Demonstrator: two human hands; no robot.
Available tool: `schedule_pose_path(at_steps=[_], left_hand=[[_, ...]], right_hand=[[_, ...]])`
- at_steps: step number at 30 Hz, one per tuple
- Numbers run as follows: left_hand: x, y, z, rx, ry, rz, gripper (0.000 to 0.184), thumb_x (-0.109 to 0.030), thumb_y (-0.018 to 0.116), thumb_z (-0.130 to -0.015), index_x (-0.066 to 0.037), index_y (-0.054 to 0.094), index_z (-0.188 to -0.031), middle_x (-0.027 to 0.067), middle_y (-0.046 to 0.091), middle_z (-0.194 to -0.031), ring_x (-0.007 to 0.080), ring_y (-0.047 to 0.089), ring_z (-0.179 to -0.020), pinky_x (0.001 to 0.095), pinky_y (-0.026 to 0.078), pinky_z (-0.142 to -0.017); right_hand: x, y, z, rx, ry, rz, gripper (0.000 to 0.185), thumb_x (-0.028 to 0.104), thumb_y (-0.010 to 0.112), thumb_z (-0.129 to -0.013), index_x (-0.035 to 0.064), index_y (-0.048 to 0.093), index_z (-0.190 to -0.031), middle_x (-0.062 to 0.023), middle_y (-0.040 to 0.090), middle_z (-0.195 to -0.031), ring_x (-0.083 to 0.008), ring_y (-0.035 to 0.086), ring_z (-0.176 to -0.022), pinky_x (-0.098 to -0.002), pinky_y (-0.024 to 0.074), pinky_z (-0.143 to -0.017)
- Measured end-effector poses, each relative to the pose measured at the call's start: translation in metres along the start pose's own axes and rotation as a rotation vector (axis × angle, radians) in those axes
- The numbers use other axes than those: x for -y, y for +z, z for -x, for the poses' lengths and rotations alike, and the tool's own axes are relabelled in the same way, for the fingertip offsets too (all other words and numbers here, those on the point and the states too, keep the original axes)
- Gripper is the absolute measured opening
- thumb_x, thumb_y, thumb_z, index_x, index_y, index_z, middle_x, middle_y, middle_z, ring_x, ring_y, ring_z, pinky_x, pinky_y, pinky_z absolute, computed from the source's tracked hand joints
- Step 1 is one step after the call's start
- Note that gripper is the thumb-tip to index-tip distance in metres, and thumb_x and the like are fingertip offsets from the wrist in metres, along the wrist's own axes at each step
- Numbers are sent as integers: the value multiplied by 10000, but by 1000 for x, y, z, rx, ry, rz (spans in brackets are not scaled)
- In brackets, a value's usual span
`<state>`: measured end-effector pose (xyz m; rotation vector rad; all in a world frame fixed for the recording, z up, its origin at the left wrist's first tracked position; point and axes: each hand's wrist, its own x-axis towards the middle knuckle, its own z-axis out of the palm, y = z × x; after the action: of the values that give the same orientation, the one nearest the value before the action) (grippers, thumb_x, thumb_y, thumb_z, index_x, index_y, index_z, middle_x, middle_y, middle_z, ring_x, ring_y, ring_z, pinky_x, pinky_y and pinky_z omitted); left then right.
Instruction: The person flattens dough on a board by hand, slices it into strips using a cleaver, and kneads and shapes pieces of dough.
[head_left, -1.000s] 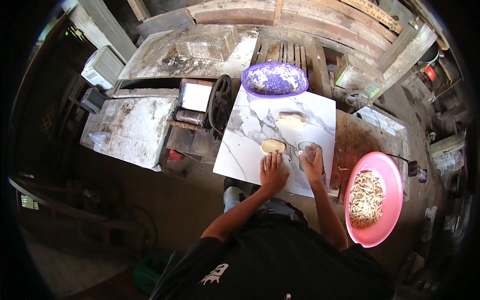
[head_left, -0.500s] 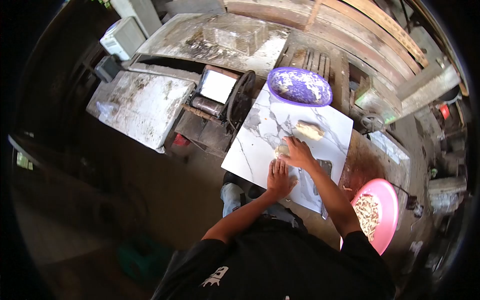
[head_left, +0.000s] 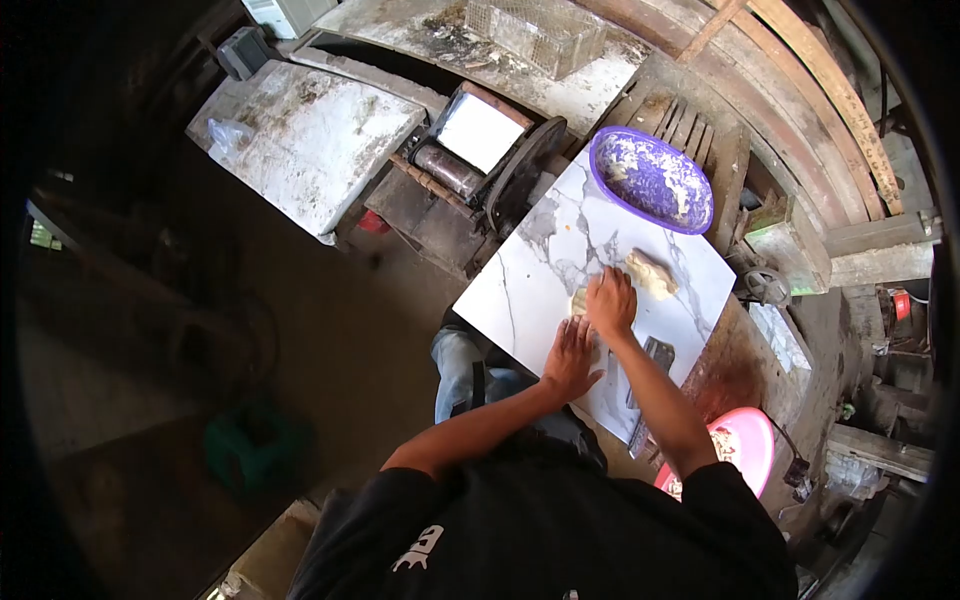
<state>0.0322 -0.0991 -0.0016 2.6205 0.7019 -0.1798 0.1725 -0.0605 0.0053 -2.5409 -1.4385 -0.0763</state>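
Observation:
A small pale piece of dough (head_left: 578, 301) lies on the white marble-patterned board (head_left: 520, 290), partly hidden by my hands. My right hand (head_left: 612, 303) is curled, its fingers closed against the right side of this piece. My left hand (head_left: 571, 360) lies flat at the near edge of the dough, fingers stretched out and thumb apart. Just beyond my right hand rests a larger, longish lump of dough (head_left: 652, 274). Beside my right forearm is a dark, flat blade-like tool (head_left: 655, 358), partly covered by the arm.
A purple basin (head_left: 652, 180) with dough residue stands at the board's far edge. Left of it is a roller machine with a large wheel (head_left: 525, 172). A pink basin (head_left: 755, 450) with small pieces sits at right, near a floury table (head_left: 310, 140) farther left.
My right hand has gone from spread fingers over the dough to a curled grip beside it. My left hand stays flat. The view has shifted and turned slightly.

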Motion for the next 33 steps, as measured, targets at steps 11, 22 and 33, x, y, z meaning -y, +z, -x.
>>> schedule_pose_path(at_steps=[11, 22, 33], left_hand=[[43, 25, -7, -273, 162, 570, 683, -417, 516, -930, 13, 335, -1430, 233, 370, -1469, 347, 355, -1372, 419, 176, -1175], [48, -3, 4, -265, 46, 33, 822, -481, 579, -843, -30, 297, -1470, 125, 247, -1559, 288, 184, -1456, 525, 90, -1173], [28, 3, 23, -114, -105, -6, 810, -575, 486, -879, -100, 274, -1499, 146, 186, -1575, 363, 96, -1463, 623, 44, -1128]], right_hand=[[-48, 52, -42, 44, -81, 67, 171, 124, 481, -857, 13, 609, -836, -198, 634, -716, -401, 637, -665, -492, 522, -617], [-12, 10, -35, -77, 97, -136, 369, 312, 442, -940, 29, 669, -875, -193, 660, -939, -381, 614, -935, -493, 496, -814], [18, -9, 13, -80, -104, -150, 202, 202, 551, -880, 16, 628, -857, -155, 614, -909, -341, 597, -893, -452, 485, -785]])
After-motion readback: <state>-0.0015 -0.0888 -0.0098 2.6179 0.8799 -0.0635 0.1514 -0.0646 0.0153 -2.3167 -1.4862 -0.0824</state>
